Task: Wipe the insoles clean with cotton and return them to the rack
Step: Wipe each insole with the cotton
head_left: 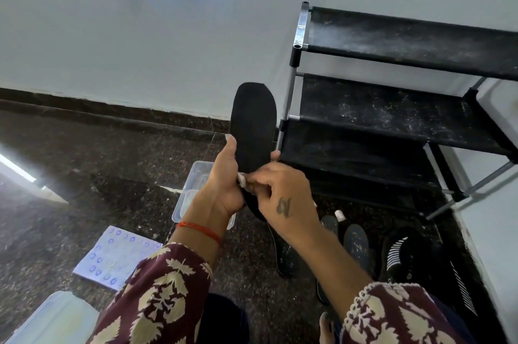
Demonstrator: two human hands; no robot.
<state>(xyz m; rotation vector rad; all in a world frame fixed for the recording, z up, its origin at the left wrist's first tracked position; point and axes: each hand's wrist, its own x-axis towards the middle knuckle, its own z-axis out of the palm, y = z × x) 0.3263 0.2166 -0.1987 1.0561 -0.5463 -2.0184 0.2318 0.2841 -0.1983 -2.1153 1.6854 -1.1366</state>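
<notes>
A black insole (253,122) stands upright in front of me, toe end up. My left hand (224,178) grips its lower part, thumb along its left edge. My right hand (276,192) pinches a small white piece of cotton (241,179) against the insole's lower face. The black fabric shoe rack (392,108) with metal posts stands just right of the insole, its dusty shelves bare. More insoles lie on the floor below my right arm: a grey one (356,245) and dark ones (286,257).
A clear plastic box (196,178) sits on the speckled floor behind my left hand. A printed sheet (112,257) and a plastic lid (53,318) lie at lower left. A black shoe (406,254) and a small white-capped bottle (339,214) are near the rack's foot.
</notes>
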